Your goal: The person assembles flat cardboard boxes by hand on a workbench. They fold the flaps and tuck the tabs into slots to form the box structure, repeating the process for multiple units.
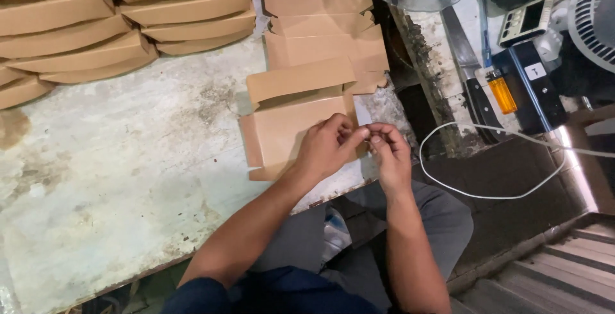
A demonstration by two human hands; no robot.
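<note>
A flat brown cardboard box blank [291, 125] lies on the worn, stained table [115, 173], at its near right edge, with one long flap [298, 80] folded up on the far side. It looks light and thin: stiff enough to hold a crease, easy to bend or tear at the tabs, so the sensible place to take it is along a scored edge or a side tab, not the middle of a panel.

Both hands meet at the blank's right side. The left hand [327, 147] rests on the cardboard with its fingers curled and its thumb and forefinger pinched together toward the other hand. The right hand [387, 154] is just beside it, fingertips touching those of the left, pinched on something small there (whether it is a tab of the blank or a separate scrap I cannot tell, as the fingers cover it). Neither hand is spread open.

More unfolded blanks [320, 25] lie just beyond, and a stack of folded boxes [122, 25] sits at the far left of the table. To the right, off the table, are a white cable [487, 160], an orange lighter [503, 94], a large knife [467, 70] and a white fan [596, 13].
</note>
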